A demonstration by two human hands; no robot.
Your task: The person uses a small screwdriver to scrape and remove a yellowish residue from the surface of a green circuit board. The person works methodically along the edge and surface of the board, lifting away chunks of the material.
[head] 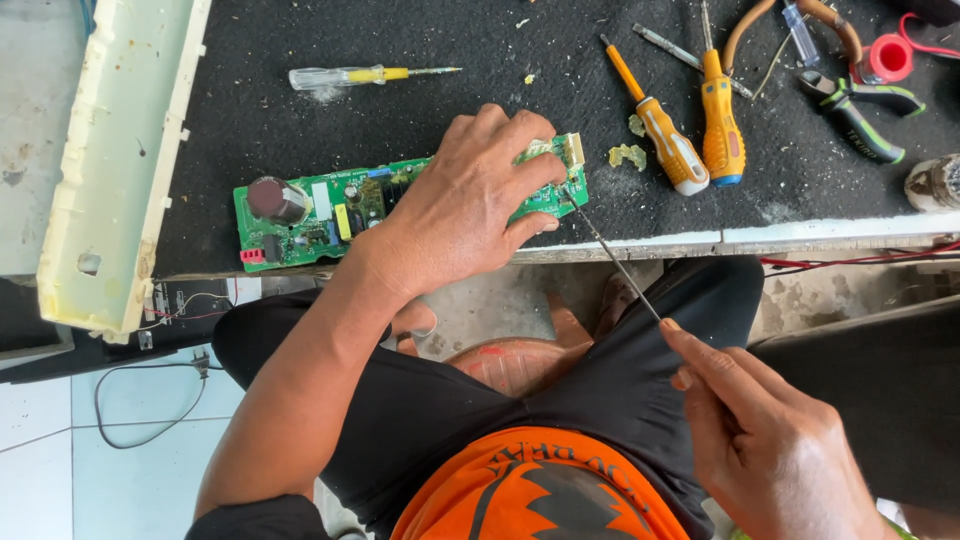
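A green circuit board (310, 213) lies on the black mat near the bench's front edge, with a dark round capacitor at its left end. My left hand (468, 200) presses flat on the board's right half and covers it. My right hand (770, 440) grips a thin metal rod, likely a screwdriver shaft (612, 255), whose tip touches the board's right end beside a white connector (574, 148). The tool's handle is hidden inside my fist.
A cream plastic casing (110, 150) leans at the left. On the mat lie a clear-handled tester screwdriver (350, 76), two orange screwdrivers (690, 130), green-handled pliers (860, 110), a red spool (888, 57). Yellowish crumbs (627, 154) sit near the board.
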